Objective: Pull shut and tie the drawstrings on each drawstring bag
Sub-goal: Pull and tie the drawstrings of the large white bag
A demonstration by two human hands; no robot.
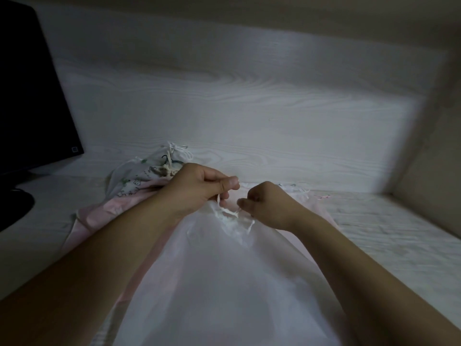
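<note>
Left hand (199,187) and right hand (264,203) each pinch one end of the white drawstring (228,213) above the gathered mouth of the white bag (219,283) on the desk (249,121)

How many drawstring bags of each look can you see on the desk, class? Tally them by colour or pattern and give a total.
White translucent bag: 1
Printed white bag: 1
Pink bags: at least 1; overlap hides whether the pink at right is another
Total: at least 3
</note>
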